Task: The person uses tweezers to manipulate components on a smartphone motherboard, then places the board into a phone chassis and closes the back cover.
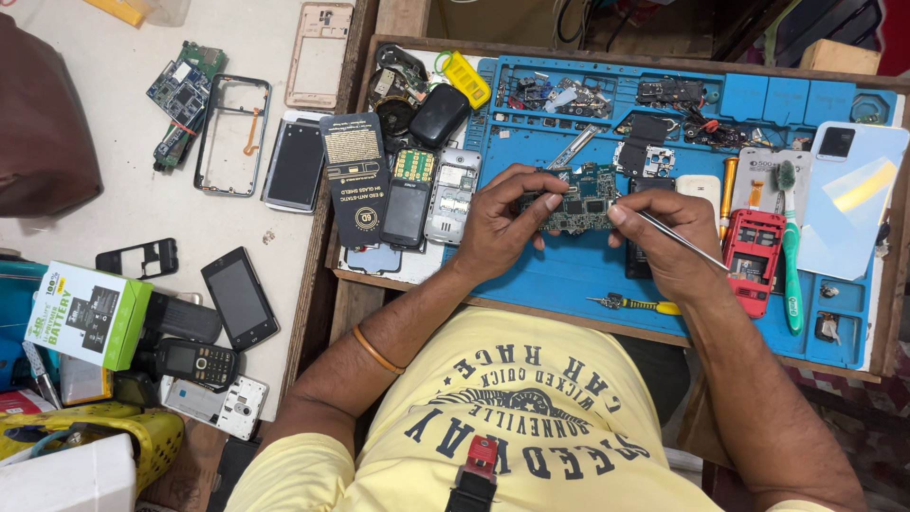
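Note:
My left hand (504, 220) grips a small green and blue circuit board (580, 197) over the blue repair mat (588, 275). My right hand (668, 237) holds metal tweezers (681, 239), their tips touching the board's right edge. Both hands sit close together at the mat's middle. Part of the board is hidden under my left fingers.
A red phone body (754, 256), a green toothbrush (789, 256) and a yellow-handled screwdriver (637, 304) lie on the mat. Several phones and a dark packet (354, 175) lie to the left. More phones, frames and a green box (90, 313) cover the white table on the left.

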